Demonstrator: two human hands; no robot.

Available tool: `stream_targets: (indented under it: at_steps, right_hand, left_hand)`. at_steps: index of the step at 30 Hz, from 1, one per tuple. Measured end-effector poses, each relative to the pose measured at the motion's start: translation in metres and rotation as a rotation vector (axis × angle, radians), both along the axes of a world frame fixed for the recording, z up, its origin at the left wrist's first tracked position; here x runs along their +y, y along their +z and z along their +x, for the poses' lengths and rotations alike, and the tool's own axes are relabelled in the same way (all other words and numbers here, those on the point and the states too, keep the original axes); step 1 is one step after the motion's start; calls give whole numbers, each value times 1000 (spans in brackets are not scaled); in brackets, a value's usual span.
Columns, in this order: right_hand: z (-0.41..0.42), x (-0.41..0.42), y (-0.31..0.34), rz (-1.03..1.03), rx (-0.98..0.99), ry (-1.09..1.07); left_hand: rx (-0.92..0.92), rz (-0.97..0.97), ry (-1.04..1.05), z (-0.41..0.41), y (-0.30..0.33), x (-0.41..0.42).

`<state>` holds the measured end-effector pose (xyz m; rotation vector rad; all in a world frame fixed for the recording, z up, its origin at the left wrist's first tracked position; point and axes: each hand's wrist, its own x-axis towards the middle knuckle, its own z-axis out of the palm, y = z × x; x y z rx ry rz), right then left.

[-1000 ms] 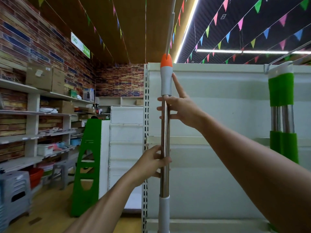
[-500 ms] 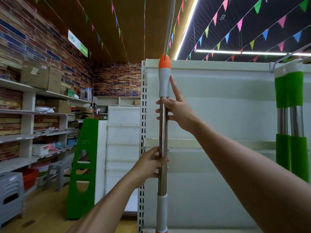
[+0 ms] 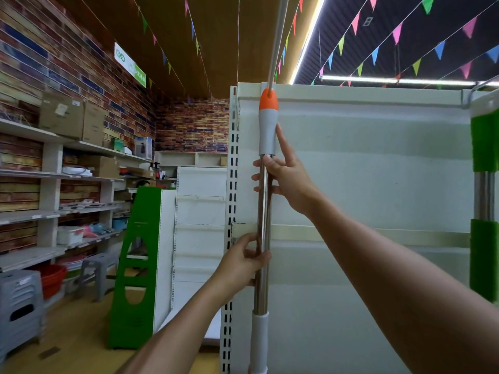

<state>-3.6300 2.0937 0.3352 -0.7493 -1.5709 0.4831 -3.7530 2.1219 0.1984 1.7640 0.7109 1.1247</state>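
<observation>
We see the left hand (image 3: 244,261) gripping the upright mop pole (image 3: 262,238) at frame centre. Above it, the right hand (image 3: 287,176) holds the pole just under the grey-and-orange handle (image 3: 267,122), index finger straight.

The mop pole (image 3: 263,238) runs off the bottom edge, its head unseen; its thin upper rod (image 3: 278,39) exits the top edge. Green-sleeved poles (image 3: 484,184) at far right are cut by the frame.
</observation>
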Motion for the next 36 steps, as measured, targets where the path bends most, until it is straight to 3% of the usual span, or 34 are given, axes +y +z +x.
stream_targets:
  at_steps: [11, 20, 23, 29, 36]
  right_hand:
    - [1, 6, 0, 16, -2, 1]
    - [-4, 4, -5, 12, -52, -150]
    - [-7, 3, -16, 19, -78, -214]
    - [-8, -15, -67, -9, -311, -343]
    - [-11, -17, -115, 22, -242, -414]
  left_hand:
    - [-11, 12, 105, 5, -7, 9]
    - [-27, -16, 168, 9, -4, 1]
    - [-25, -2, 183, 10, -6, 1]
    - [64, 42, 218, 6, -21, -6]
    - [28, 6, 209, 4, -32, -12]
